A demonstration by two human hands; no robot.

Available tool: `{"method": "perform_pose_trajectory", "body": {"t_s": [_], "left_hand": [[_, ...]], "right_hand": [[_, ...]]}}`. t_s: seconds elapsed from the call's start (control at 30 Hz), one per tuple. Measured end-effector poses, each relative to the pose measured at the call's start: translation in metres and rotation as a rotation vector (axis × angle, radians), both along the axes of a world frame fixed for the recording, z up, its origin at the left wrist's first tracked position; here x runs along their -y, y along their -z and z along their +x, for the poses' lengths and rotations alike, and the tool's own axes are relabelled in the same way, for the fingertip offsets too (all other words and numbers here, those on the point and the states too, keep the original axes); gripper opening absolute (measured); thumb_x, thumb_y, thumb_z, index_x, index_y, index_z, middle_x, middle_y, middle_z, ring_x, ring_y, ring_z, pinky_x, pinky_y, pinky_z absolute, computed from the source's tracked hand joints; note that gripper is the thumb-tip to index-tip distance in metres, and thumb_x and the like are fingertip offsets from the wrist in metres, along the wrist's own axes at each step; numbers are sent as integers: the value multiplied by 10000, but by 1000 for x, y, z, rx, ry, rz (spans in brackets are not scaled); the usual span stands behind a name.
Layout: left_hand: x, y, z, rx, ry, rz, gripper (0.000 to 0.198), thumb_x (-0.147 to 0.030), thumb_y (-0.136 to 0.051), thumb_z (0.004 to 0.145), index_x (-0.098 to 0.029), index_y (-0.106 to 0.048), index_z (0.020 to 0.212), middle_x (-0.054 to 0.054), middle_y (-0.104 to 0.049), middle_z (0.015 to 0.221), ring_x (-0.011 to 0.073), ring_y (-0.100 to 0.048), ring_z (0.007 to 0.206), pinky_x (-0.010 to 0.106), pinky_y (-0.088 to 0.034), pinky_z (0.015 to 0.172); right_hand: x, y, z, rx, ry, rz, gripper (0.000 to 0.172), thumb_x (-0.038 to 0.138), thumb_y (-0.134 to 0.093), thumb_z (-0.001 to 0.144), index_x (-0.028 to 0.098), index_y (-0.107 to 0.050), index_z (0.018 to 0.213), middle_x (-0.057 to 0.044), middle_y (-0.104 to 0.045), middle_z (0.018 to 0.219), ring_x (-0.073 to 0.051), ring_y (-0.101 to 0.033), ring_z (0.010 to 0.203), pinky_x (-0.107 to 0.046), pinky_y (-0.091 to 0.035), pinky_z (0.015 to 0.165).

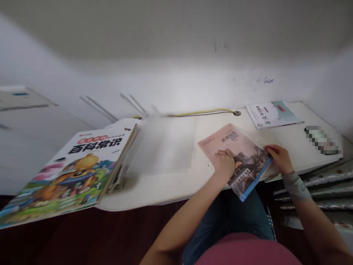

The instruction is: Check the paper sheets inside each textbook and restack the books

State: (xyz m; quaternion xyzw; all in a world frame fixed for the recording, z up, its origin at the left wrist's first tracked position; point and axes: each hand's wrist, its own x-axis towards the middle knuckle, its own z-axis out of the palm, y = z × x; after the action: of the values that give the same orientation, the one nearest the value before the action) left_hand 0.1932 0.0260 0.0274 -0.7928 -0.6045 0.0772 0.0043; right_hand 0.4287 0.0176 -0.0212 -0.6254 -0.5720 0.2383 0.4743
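Note:
A pink-covered book (234, 143) with a dark photo and a blue spine lies on the white desk (171, 184), its near corner hanging over the front edge. My left hand (224, 163) rests on its cover, fingers curled and pressing down. My right hand (280, 158) grips the book's right edge, where a clear plastic film seems to lie over the cover. A grey wristband sits on my right wrist.
A stack of large colourful picture books (79, 169) lies at the left of the desk. A clear plastic sheet (162, 143) lies in the middle. A white booklet (273, 114) sits at the back right, a yellow cable (204, 112) along the wall.

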Motion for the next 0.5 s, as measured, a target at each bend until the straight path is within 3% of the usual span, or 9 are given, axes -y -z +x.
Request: {"method": "perform_pose_trajectory", "body": {"t_s": [0.03,0.13,0.2,0.27,0.33,0.4,0.5], "left_hand": [[9,-2,2,5,1,-30,766,-581,-473,832,8,-438,1320,308,-599,1102,352,-614,956,393,-461,744],[25,-1,0,88,134,-46,590,-510,-474,864,-50,-548,1226,231,-642,1023,299,-627,910,350,-473,702],[25,8,-8,154,269,28,585,-540,-419,876,-103,-552,1240,218,-570,1212,318,-546,1103,388,-456,833],[18,18,-18,188,306,96,658,-609,-352,866,-169,-465,1341,191,-417,1403,357,-380,1281,469,-366,974],[8,27,-25,172,233,110,726,-659,-310,847,-197,-381,1403,186,-331,1463,400,-289,1328,542,-291,1014],[-4,29,-28,137,140,99,753,-674,-302,838,-187,-373,1407,201,-328,1461,432,-316,1300,565,-311,981],[-30,25,-26,144,130,103,705,-640,-297,861,-187,-396,1392,183,-336,1463,400,-399,1243,521,-369,941]], "right_hand": [[-13,-1,7,195,-32,-34,244,325,-508,806,176,-689,870,-54,-728,825,-194,-674,796,-353,-525,765],[-61,-5,17,356,-94,-77,132,251,-571,725,184,-682,750,-31,-708,709,-187,-651,687,-328,-509,699],[-93,-8,15,427,-126,-89,134,204,-583,697,175,-682,782,-23,-696,679,-179,-633,651,-311,-501,678],[-118,-13,7,495,-144,-82,248,175,-564,707,155,-671,930,-26,-695,697,-180,-627,661,-305,-498,684],[-132,-21,-4,564,-147,-52,355,154,-514,748,130,-627,1083,-67,-706,816,-206,-631,768,-326,-491,747],[-135,-28,-20,626,-147,-1,423,131,-454,789,106,-570,1195,-139,-673,1040,-253,-595,972,-373,-452,862],[-123,-33,-53,758,-183,119,464,150,-389,857,89,-479,1308,-180,-508,1327,-290,-429,1233,-420,-335,1020]]}}
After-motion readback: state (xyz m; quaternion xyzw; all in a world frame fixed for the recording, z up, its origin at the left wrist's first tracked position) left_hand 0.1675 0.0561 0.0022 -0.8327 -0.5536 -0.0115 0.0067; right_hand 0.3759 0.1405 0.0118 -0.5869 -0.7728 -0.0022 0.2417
